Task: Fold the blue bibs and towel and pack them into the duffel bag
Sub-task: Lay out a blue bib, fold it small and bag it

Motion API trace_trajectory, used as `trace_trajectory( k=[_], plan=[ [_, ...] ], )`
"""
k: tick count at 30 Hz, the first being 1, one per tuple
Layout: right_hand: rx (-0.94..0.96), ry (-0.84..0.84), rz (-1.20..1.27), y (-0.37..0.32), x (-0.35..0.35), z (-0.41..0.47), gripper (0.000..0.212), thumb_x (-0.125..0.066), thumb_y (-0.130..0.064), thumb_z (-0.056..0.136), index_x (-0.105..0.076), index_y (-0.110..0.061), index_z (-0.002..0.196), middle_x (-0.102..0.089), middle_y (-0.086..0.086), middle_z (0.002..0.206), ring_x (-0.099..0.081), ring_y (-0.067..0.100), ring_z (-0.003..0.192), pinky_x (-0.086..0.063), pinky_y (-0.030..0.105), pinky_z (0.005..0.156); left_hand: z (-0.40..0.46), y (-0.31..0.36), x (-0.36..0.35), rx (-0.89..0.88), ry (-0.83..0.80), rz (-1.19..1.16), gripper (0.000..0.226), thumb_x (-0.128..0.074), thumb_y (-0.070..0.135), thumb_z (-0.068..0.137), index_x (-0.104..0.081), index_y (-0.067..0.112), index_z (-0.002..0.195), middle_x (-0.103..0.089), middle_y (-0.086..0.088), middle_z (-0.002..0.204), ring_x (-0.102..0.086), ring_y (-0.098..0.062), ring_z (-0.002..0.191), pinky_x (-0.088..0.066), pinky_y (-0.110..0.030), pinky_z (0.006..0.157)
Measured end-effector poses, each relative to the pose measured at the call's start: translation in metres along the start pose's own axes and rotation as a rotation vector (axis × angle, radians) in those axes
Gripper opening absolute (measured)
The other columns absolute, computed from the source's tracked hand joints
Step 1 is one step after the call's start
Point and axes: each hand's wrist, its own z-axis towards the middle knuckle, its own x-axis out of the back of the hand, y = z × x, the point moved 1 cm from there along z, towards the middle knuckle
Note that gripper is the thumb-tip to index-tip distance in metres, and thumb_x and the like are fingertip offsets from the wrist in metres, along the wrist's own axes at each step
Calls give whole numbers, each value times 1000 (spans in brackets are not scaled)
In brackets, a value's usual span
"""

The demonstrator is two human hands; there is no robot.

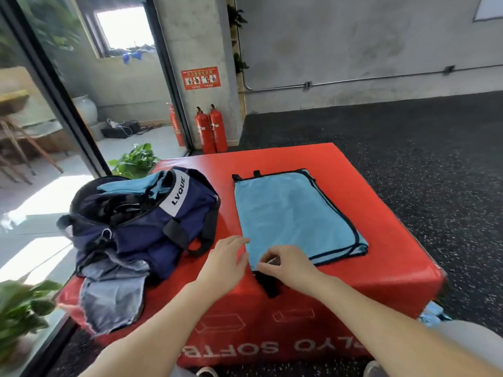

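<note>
Blurred: plant (21, 308) at left edge. Partly hidden: black strap (269, 284) beneath right hand (288, 268). Cropped: shoes (206, 372) at bottom edge.

Gym space: speckled rubber floor (408, 148), red soft plyo box (313, 308), 2 fire extinguishers (211, 129).

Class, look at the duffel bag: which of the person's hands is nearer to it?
Left. The left hand lies flat just right of the duffel bag, near its strap. The right hand is farther right, at the blue bib's near edge.

"LVQUE" on white band of navy duffel bag (152, 221). "SOFT", upside down, on red box front (272, 346), 6 o'clock.
</note>
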Motion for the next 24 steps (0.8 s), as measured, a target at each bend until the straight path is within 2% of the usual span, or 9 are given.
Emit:
trace_trajectory(
  k=[2, 5, 9, 13, 19, 22, 24],
  plan=[
    [49, -24, 61, -6, -5, -2, 20, -73, -40, 87, -75, -22, 94, -74, -13, 87, -65, -7, 79, -48, 10, 71, -6, -5, 1, 22, -5, -28, 35, -59, 19, 96, -63, 19, 131, -62, 1, 134, -53, -21, 128, -35, -26, 110],
    [98, 26, -18, 7, 9, -2, 11, -70, -35, 89, -75, -27, 94, -73, -14, 88, -65, -3, 84, -48, 16, 78, -9, -4, 2, 10, -23, -43, 30, -62, 22, 97, -68, 21, 126, -67, 5, 128, -55, -16, 123, -31, -16, 102],
    [71, 45, -260, 49, 50, -8, 14, -67, -35, 93, -72, -26, 102, -67, -16, 96, -62, 0, 93, -44, 13, 79, -8, -1, -1, -16, -119, -49, 28, -67, 38, 93, -72, 24, 118, -70, 7, 116, -57, -13, 112, -37, -19, 92],
    [17, 32, -515, 98, 89, -20, 22, -69, -49, 88, -69, -32, 102, -65, -16, 100, -60, 6, 99, -48, 28, 89, -9, 5, -10, -42, -214, -45, 35, -69, 52, 89, -72, 27, 114, -66, 7, 106, -55, -12, 104, -45, -27, 90],
    [2, 44, -477, 136, 117, -42, 46, -68, -69, 76, -69, -37, 109, -60, -22, 103, -56, -1, 102, -46, 26, 94, -13, 8, -18, -43, -260, -35, 51, -79, 53, 76, -67, 29, 119, -56, 9, 102, -47, -9, 102, -40, -24, 89],
    [11, 24, -477, 138, 112, -49, 62, -67, -80, 67, -68, -40, 114, -57, -27, 105, -52, -4, 105, -43, 23, 95, -20, 11, -19, -52, -273, -5, 51, -80, 44, 77, -63, 29, 123, -55, 10, 106, -46, -8, 105, -41, -26, 93],
    [30, 16, -494, 138, 106, -54, 63, -70, -77, 66, -68, -39, 116, -56, -28, 104, -50, -3, 106, -40, 21, 94, -25, 12, -20, -63, -265, 20, 49, -80, 37, 78, -62, 27, 123, -56, 8, 110, -49, -11, 108, -42, -27, 94]
  ],
)
